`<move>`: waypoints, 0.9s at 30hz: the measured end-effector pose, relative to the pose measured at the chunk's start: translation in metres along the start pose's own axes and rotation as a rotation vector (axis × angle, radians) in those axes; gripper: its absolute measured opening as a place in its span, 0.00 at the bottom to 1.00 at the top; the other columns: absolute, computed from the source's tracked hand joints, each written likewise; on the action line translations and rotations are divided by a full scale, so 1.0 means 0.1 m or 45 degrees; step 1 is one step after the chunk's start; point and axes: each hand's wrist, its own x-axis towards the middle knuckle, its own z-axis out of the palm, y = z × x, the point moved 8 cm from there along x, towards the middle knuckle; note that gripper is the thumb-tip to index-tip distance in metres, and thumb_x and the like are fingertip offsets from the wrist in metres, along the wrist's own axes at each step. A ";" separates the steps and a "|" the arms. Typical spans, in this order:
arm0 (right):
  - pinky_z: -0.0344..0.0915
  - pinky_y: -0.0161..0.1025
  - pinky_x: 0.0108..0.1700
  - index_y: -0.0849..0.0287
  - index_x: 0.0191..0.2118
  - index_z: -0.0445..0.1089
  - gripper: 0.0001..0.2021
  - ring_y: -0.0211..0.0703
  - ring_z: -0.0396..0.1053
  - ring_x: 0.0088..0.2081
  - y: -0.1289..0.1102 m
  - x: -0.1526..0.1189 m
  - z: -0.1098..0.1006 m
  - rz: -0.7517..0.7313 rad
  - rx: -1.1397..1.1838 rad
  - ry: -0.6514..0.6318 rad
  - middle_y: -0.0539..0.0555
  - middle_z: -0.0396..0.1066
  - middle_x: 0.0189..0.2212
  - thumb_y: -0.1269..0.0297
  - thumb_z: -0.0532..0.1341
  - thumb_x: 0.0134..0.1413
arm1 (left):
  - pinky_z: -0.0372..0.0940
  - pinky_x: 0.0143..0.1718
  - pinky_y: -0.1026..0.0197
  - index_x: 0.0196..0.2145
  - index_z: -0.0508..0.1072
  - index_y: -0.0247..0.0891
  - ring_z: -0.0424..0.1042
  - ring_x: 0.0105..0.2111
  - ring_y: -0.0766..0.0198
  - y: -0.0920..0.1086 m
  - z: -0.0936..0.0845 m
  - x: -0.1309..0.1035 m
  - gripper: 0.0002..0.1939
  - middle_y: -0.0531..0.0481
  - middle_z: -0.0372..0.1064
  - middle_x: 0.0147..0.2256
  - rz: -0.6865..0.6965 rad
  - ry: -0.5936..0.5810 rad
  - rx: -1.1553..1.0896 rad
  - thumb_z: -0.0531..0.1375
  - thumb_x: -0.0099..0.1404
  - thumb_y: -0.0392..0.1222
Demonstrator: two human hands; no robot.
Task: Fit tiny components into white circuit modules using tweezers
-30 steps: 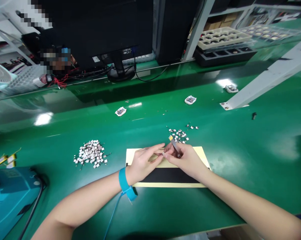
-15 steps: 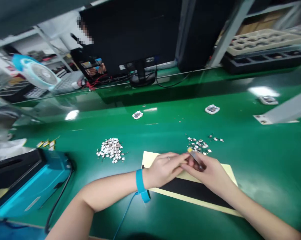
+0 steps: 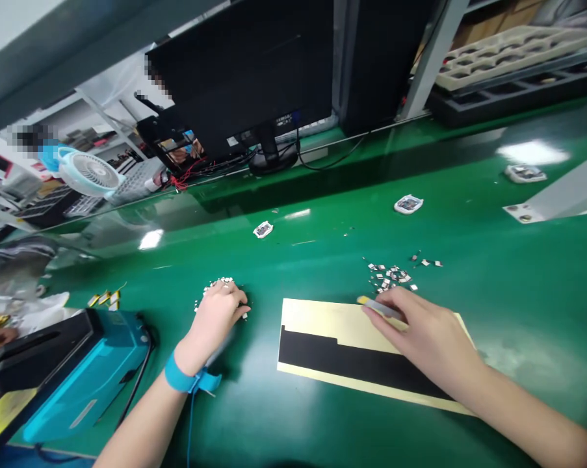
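Note:
My left hand (image 3: 218,315) reaches down over a pile of small white pieces (image 3: 221,281), its fingers bent and the thumb a little apart from the forefinger. Part of the pile is hidden under it, and no held piece shows. A blue wrist strap (image 3: 179,374) with a cord is round that wrist. My right hand (image 3: 420,325) pinches a slim grey piece with a yellow end (image 3: 383,307) between thumb and fingers. It hovers over a pale yellow sheet (image 3: 317,315) with a black strip (image 3: 307,348). Just beyond lie several more small white pieces (image 3: 391,276).
White-framed parts (image 3: 262,229) lie farther back on the green table. A blue and black machine (image 3: 86,377) stands at left, near small yellow parts (image 3: 112,299). A monitor (image 3: 244,78), a fan (image 3: 91,172) and trays (image 3: 508,58) are behind; a metal post (image 3: 561,188) stands at right.
My left hand has left the right hand and moved left to the white pile. My right hand keeps the slim grey piece over the sheet. The camera view has shifted slightly.

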 end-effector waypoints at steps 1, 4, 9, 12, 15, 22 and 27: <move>0.56 0.32 0.21 0.58 0.28 0.61 0.08 0.37 0.67 0.22 -0.01 -0.02 0.05 0.014 0.032 -0.059 0.50 0.68 0.23 0.60 0.53 0.52 | 0.60 0.37 0.54 0.26 0.70 0.35 0.66 0.33 0.56 0.02 0.01 0.00 0.06 0.44 0.67 0.29 0.009 0.007 -0.020 0.56 0.57 0.38; 0.56 0.32 0.21 0.58 0.26 0.60 0.08 0.37 0.66 0.21 -0.04 -0.05 0.15 0.011 0.077 -0.182 0.50 0.67 0.22 0.62 0.52 0.53 | 0.60 0.36 0.55 0.24 0.68 0.35 0.65 0.31 0.58 0.09 -0.06 0.03 0.08 0.46 0.67 0.27 0.028 0.072 -0.183 0.53 0.59 0.37; 0.58 0.33 0.22 0.60 0.28 0.64 0.04 0.36 0.65 0.20 -0.38 -0.13 0.26 -0.301 -0.044 -0.272 0.51 0.66 0.26 0.66 0.55 0.50 | 0.62 0.31 0.63 0.27 0.66 0.35 0.67 0.29 0.65 0.40 -0.16 0.18 0.05 0.48 0.68 0.28 -0.065 0.192 -1.152 0.54 0.57 0.39; 0.57 0.35 0.21 0.62 0.33 0.65 0.06 0.39 0.67 0.23 -0.58 -0.24 0.37 -0.443 -0.263 -0.352 0.54 0.66 0.29 0.67 0.59 0.47 | 0.63 0.28 0.66 0.26 0.67 0.33 0.68 0.25 0.69 0.79 -0.01 0.36 0.06 0.49 0.69 0.26 -0.137 0.148 -1.712 0.58 0.54 0.40; 0.55 0.35 0.19 0.64 0.35 0.65 0.05 0.40 0.67 0.23 -0.67 -0.32 0.43 -0.456 -0.426 -0.353 0.54 0.66 0.27 0.71 0.57 0.50 | 0.64 0.28 0.67 0.28 0.67 0.33 0.68 0.24 0.70 1.10 0.15 0.54 0.07 0.51 0.70 0.25 -0.172 0.149 -2.071 0.61 0.52 0.38; 0.53 0.35 0.18 0.63 0.30 0.65 0.02 0.39 0.65 0.22 -0.66 -0.30 0.49 -0.380 -0.311 -0.442 0.53 0.65 0.26 0.73 0.55 0.49 | 0.66 0.33 0.64 0.29 0.72 0.33 0.71 0.30 0.66 1.17 0.31 0.63 0.06 0.47 0.72 0.30 -0.187 0.113 -2.104 0.61 0.51 0.38; 0.54 0.31 0.20 0.61 0.24 0.63 0.04 0.32 0.58 0.18 -0.21 -0.09 0.40 0.222 0.348 -0.516 0.46 0.61 0.19 0.68 0.59 0.44 | 0.65 0.36 0.64 0.36 0.72 0.36 0.69 0.33 0.66 1.17 0.19 0.61 0.11 0.46 0.70 0.37 0.030 0.261 -1.941 0.60 0.52 0.34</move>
